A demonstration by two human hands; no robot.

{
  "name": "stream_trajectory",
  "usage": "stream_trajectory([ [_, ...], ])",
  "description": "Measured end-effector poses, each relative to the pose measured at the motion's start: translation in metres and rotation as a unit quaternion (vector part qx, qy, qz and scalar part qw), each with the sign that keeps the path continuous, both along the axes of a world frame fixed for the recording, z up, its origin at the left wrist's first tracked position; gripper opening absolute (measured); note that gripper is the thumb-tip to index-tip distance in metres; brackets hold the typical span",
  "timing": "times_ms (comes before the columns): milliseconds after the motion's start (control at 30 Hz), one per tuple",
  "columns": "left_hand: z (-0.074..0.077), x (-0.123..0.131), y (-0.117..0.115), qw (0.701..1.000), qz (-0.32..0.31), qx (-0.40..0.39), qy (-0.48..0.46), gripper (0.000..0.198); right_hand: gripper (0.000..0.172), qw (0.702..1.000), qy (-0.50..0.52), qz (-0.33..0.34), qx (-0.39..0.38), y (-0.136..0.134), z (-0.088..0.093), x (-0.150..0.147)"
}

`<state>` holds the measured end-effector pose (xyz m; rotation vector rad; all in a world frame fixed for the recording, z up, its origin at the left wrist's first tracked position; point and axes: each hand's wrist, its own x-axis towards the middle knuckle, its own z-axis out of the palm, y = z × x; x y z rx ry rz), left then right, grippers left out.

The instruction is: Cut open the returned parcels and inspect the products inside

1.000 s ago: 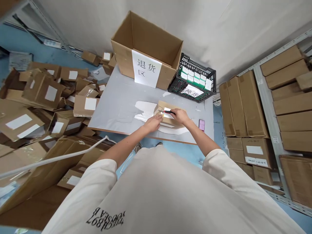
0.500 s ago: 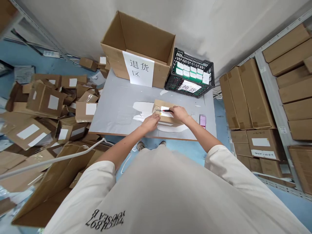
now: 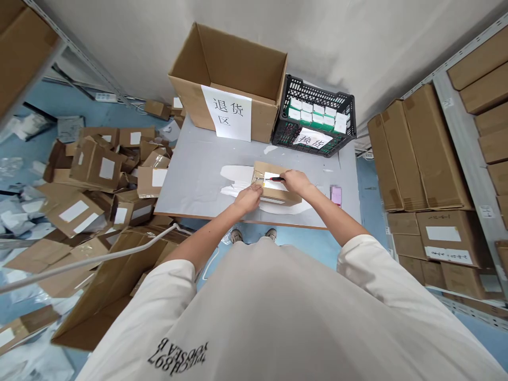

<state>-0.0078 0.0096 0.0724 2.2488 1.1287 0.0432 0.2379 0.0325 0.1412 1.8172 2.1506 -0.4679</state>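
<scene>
A small cardboard box [image 3: 291, 199] with clear tape on its left end and a white label on top lies on the table [image 3: 190, 169]. My left hand [image 3: 248, 198] is closed on its near left corner. In my right hand [image 3: 297, 182], closed above the top of the box, is a slim red-and-black utility knife [image 3: 275, 179]. The knife points left over the label; its tip is too small to make out exactly. White paper [image 3: 238, 173] sticks out from under the box on both sides.
Behind stand a large open carton [image 3: 186, 103] and a black crate [image 3: 286, 132] holding white-green boxes. A pink-purple packet [image 3: 335, 196] lies on the right. Used cartons [image 3: 95, 164] pile up at left, beside a white rail [image 3: 119, 256]. Shelving [image 3: 456, 116] with cartons stands right.
The view has shifted slightly, so the scene sits a little further right. The knife's tip has drawn back from the taped left end toward the label. My left hand still holds the box corner.
</scene>
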Motion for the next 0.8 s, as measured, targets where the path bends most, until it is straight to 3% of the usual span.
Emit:
stream_trajectory([
  [133,0.005,0.003,0.000,1.000,0.011,-0.004,0.015,0.042,0.033,1.000,-0.011,0.000,-0.019,-0.004,0.006,-0.002],
  [300,0.013,0.010,0.001,0.994,-0.014,0.015,0.106,0.041,0.037,0.997,-0.062,0.007,-0.050,-0.009,0.021,0.008],
  [533,0.022,0.014,0.001,0.988,-0.025,0.028,0.149,0.046,0.038,0.995,-0.075,-0.031,-0.064,-0.027,0.036,0.044],
  [800,0.031,0.017,0.002,0.983,-0.029,0.031,0.180,0.041,0.039,0.992,-0.093,-0.049,-0.073,-0.044,0.032,0.089],
])
